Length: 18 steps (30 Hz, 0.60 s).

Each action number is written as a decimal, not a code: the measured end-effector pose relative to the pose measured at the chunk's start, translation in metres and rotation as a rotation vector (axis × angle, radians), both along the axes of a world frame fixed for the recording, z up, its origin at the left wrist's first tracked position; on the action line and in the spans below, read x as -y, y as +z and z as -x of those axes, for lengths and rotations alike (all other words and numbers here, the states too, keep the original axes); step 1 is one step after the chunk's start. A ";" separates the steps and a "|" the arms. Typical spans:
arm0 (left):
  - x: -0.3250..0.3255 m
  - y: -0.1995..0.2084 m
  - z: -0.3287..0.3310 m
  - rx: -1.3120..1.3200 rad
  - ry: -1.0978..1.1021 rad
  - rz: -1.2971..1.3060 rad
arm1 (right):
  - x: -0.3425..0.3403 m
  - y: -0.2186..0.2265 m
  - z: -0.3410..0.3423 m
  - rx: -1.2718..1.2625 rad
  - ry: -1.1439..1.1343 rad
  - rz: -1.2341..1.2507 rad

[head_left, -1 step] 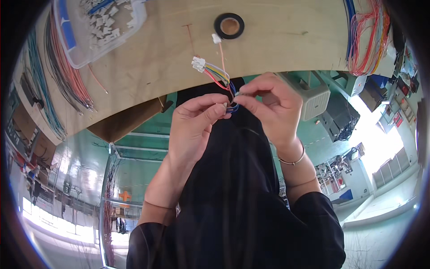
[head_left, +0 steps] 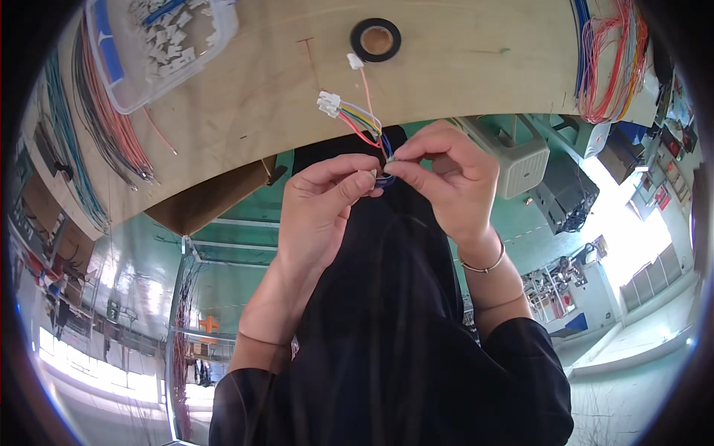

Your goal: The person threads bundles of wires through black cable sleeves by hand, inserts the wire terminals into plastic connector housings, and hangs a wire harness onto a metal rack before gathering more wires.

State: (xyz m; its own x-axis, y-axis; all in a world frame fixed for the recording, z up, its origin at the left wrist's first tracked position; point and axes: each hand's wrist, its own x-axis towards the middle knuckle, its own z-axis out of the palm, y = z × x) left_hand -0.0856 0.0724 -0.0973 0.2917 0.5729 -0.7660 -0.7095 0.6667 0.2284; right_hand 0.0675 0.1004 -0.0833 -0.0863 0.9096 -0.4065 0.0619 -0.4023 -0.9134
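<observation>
Both hands work close together just short of the tabletop's near edge: the left hand pinches blue wire, with a bit of white at its fingertips, and the right hand has thumb and forefinger nipped together on the wires beside it; the exact part gripped is too small to tell. The harness runs from between the fingertips away over that edge, its red, yellow, green, white and blue strands fanning to a white multi-way plug beyond the left hand, while one pink strand goes straight out to a small white plug. The edge bows past the fingertips, with a carton below it to the left and a stool to the right. Farther out, black tape lies by the small plug; broad stretches of tabletop separate the harness from loose wires and a bin leftward, and coloured wires rightward.
</observation>
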 end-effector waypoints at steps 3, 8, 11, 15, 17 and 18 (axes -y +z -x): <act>-0.002 0.010 -0.004 -0.044 -0.054 -0.009 | 0.008 0.001 -0.007 0.064 0.057 -0.089; -0.003 0.017 -0.012 -0.088 -0.162 -0.086 | 0.012 -0.001 -0.020 0.154 0.171 -0.361; -0.004 0.018 -0.015 -0.122 -0.278 -0.064 | 0.015 -0.001 -0.026 0.182 0.185 -0.378; -0.004 0.019 -0.023 -0.156 -0.280 -0.069 | 0.019 -0.004 -0.030 0.173 0.186 -0.468; -0.004 0.019 -0.027 -0.170 -0.274 -0.071 | 0.021 -0.004 -0.032 0.154 0.146 -0.430; -0.003 0.019 -0.028 -0.181 -0.277 -0.076 | 0.021 -0.004 -0.033 0.146 0.150 -0.432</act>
